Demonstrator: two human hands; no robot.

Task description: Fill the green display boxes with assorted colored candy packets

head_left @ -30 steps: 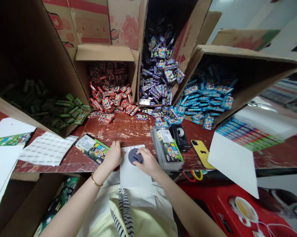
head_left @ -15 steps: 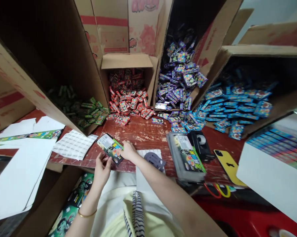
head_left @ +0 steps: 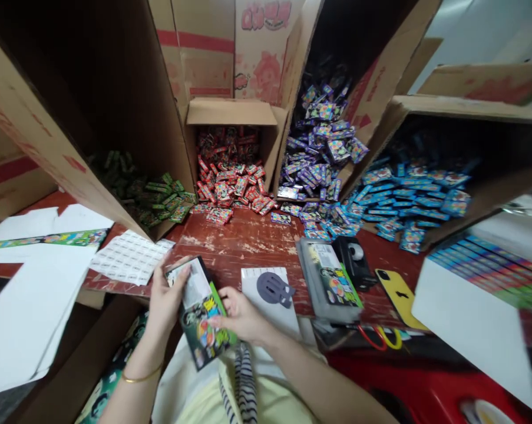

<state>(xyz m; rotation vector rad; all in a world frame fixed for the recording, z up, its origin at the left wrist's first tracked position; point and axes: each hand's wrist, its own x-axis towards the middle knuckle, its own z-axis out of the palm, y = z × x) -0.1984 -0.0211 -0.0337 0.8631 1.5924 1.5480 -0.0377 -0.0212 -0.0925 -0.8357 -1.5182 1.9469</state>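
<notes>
Between both hands is a flat, dark printed candy box with a green edge and a pale panel, tilted over my lap at the table's front edge. My left hand grips its upper left side, thumb on the pale panel. On the lower right side, my right hand holds it with the thumb across the printed front. The fingers behind the box are partly hidden. A sheet with a grey round-headed cutout lies just right of my right hand.
Cardboard boxes hold small green, red, purple and blue packets. To the right are a clear case, a black tape dispenser, a yellow phone and scissors. White sheets lie left.
The box has come up off the table, toward my body, and turned more upright. My left hand has shifted to its upper left side; my right hand has moved down to its right edge.
</notes>
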